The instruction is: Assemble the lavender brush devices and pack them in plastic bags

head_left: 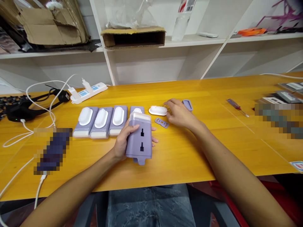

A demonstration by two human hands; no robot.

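Observation:
My left hand (123, 142) is wrapped round a purple plastic box (139, 140) with a pale band at its far end, two keyhole-shaped slots in its face and a tab at the near end. My right hand (177, 113) reaches down to the table, its fingertips bent together over thin brownish bits too small to name. Just left of those fingertips lies a white oval brush-like piece (158, 110). A flat purple plate with cut-outs (162, 122) is below it, and a purple frame (187, 105) shows behind the right hand.
Several purple boxes with white oval pieces on top (101, 123) stand in a row at left. Around them are a power strip (89, 93), white cables, a blurred-out phone (54, 149) and a black headset (26, 108). A screwdriver (237, 107) lies at right; shelves (146, 67) rise behind.

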